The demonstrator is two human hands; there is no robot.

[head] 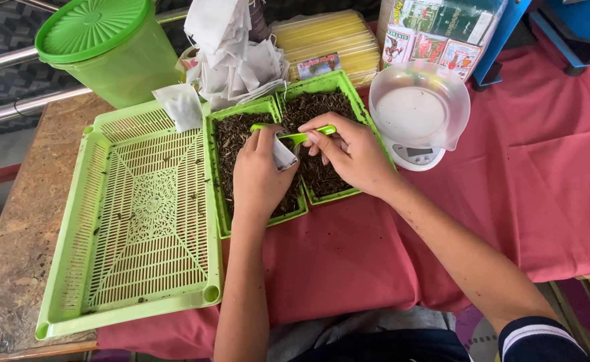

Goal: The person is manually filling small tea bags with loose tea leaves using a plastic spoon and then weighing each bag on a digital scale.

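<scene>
Our left hand (260, 175) grips a small white bag (283, 154); right hand (352, 153) pinches a green scoop (299, 136), mid-filling; tipping needs care.

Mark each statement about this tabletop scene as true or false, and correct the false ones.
1. The right hand holds a green scoop. True.
2. The left hand holds a small white bag. True.
3. The two small green trays are full of yellow straws. False: they hold dark loose leaves.
4. The large slatted tray lies at the left of the small trays. True.
5. The bowl on the white scale is heaped with leaves. False: it looks empty.
6. The green bucket stands open. False: its lid is on.
</scene>
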